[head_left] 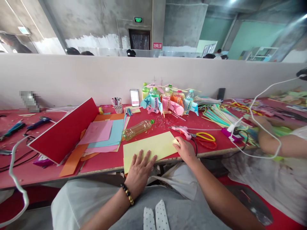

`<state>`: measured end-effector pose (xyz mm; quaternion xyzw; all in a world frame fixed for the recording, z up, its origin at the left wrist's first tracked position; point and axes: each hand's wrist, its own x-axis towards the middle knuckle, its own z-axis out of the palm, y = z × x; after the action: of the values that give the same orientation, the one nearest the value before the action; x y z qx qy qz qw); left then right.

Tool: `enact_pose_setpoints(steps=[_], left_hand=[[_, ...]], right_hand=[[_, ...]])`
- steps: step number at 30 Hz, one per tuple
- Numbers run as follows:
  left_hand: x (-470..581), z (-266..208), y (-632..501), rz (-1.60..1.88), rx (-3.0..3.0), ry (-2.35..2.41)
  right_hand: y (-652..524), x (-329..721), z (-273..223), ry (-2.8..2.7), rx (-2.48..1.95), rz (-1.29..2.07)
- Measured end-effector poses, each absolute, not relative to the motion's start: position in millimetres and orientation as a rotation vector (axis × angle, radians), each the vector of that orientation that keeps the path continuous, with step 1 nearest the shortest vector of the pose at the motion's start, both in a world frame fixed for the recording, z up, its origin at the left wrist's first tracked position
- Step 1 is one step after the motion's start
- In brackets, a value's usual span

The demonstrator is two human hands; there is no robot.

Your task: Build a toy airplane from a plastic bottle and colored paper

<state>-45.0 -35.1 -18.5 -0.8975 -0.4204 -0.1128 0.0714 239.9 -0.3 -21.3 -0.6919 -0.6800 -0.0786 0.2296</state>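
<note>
On a red table [102, 163] below a pale partition [96, 76], the left hand [140, 166] spreads over yellow paper [155, 143] the right hand [185, 149] pinches.

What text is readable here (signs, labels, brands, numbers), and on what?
"EXIT": green lit rectangular sign; its Chinese characters are too small to read surely.
Red rectangular sign with white characters: too small to read surely.
Upright white-screened phone: blurred, unreadable.
No brand or number legible.

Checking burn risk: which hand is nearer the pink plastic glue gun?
Right. The right hand is just this side of the glue gun; the left hand lies farther left, on pale yellow paper.
</note>
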Motion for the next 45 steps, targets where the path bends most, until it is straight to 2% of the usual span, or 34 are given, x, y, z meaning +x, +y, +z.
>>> enact_pose_setpoints(steps=[23, 33, 39, 45], left_hand=[[-63.1, 18.8, -14.1, -0.135, -2.931, -1.270], [-67.2, 2.5, -16.5, -0.340, -2.851, -1.206], [-67.0, -7.9, -16.0, -0.348, -2.800, -1.211], [-67.3, -10.2, -16.1, -0.382, -2.784, -1.199]], right_hand=[[-5.6, 234.5, -19.3, -1.971, -1.768, -0.302], [-12.5, 234.0, -18.5, -1.894, -1.661, -0.348], [-22.7, 224.9, -12.7, -1.900, -1.562, -0.446], [-41.4, 195.4, -6.0, -2.100, -1.444, -0.424]])
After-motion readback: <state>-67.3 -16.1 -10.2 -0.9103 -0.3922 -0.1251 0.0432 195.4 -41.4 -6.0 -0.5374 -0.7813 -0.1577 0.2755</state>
